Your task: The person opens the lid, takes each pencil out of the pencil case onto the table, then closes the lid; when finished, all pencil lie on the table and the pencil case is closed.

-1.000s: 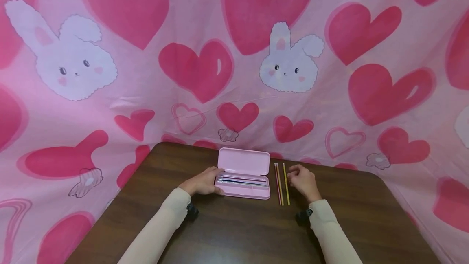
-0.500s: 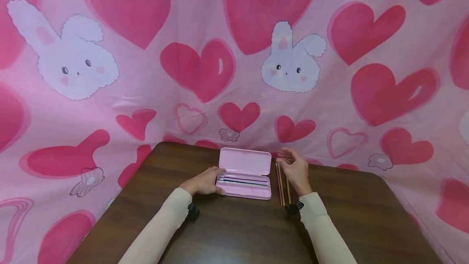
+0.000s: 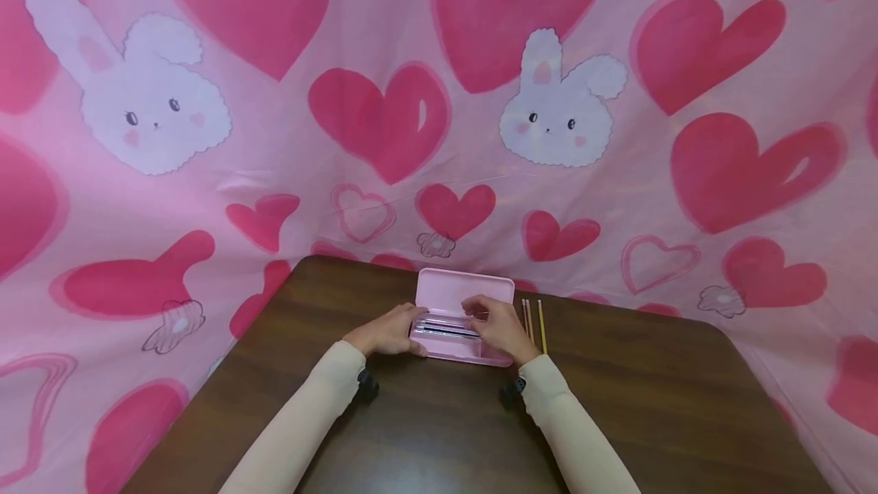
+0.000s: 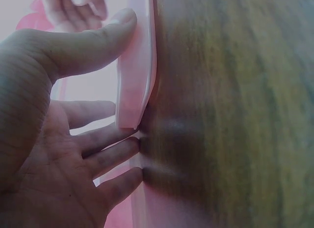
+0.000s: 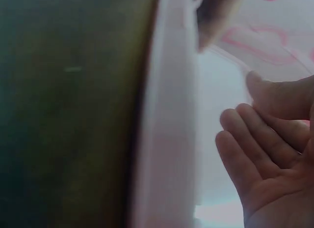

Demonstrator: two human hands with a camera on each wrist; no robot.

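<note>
A pink pencil case [image 3: 430,346] lies on the table with its lid [image 3: 446,290] raised, and several thin pencils [image 3: 446,328] rest inside. My left hand [image 3: 389,332] holds the case's left end, its thumb [image 4: 125,21] on the front wall and the fingers around the end. Over the right half of the case is my right hand [image 3: 499,325], fingers loosely bent; in the right wrist view nothing shows between thumb and fingertips. It hides part of the tray. Just right of the case lie a yellow pencil [image 3: 542,326] and two more pencils [image 3: 527,316], partly covered by this hand.
The dark wooden table [image 3: 439,418] carries everything. Behind its far edge hangs a pink cloth [image 3: 473,120] with hearts and rabbits. A dark wrist device [image 3: 368,386] sits at the left cuff, another dark wrist device [image 3: 511,393] at the right.
My right hand has moved left from beside the loose pencils, across them, to above the case. The three loose pencils still lie on the table. My left hand stays at the case's left end.
</note>
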